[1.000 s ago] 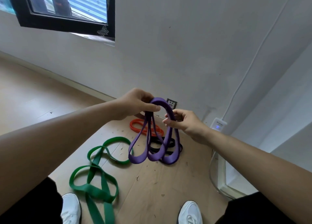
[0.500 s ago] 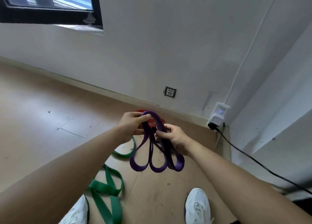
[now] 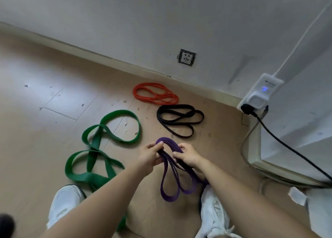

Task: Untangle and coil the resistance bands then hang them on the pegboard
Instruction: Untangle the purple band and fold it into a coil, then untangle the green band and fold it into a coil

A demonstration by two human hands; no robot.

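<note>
Shows the coiling step on the purple band [image 3: 168, 198], gathered into several loops and held above the floor [image 3: 45, 130], nearer than the black band [image 3: 179, 106]: left hand [image 3: 150, 158] curled round the top bend, right hand [image 3: 188, 155] pinching strands just beside it. Hangs with its long axis running from that bend, turned toward the wall [image 3: 125, 22], down to the loop ends by the right shoe [image 3: 213, 212]. Calls next, probably, for evening the loops, then hanging on a pegboard not in view, with the twisted green band [image 3: 93, 144] yet to do.
</note>
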